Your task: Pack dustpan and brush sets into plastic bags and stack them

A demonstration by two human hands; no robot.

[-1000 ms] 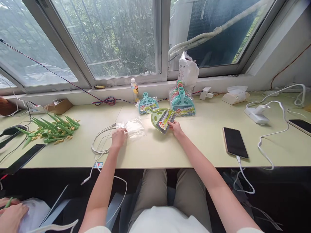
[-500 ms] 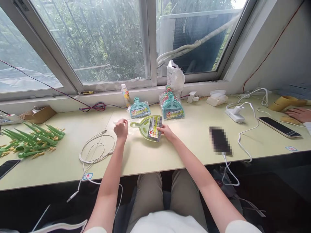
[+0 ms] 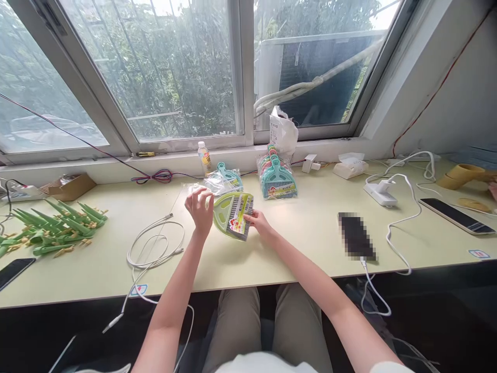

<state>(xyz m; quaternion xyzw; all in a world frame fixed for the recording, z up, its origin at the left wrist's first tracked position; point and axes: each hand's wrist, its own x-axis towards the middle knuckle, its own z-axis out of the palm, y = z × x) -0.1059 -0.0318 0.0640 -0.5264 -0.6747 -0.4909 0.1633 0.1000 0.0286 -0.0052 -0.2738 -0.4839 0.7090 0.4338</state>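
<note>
A light green dustpan (image 3: pixel 222 213) with a grey-bristled brush and a printed card tucked against it tilts above the table in front of me. My right hand (image 3: pixel 259 224) is closed on its wide right edge, thumb over the bristles. Next to the dustpan's narrow left end, my left hand (image 3: pixel 200 210) is raised with its fingers apart and bent; it hides the dustpan's handle. Just beyond those fingers, crumpled clear plastic (image 3: pixel 213 182) lies against a teal dustpan set (image 3: pixel 232 178).
Several wrapped dustpan sets (image 3: pixel 278 178) stand stacked by the window. Nearby are a bottle (image 3: pixel 204 158), a coiled white cable (image 3: pixel 155 243), green artificial stems (image 3: pixel 58 225), a charging phone (image 3: pixel 356 235) and a tissue pack (image 3: pixel 350 166). A co-worker's hand shows at the far right beside tape rolls (image 3: pixel 460 176).
My left hand has gone from a pinch near the handle to spread fingers. Clear plastic now lies against the teal set. The green dustpan has shifted slightly, still in my right hand.
</note>
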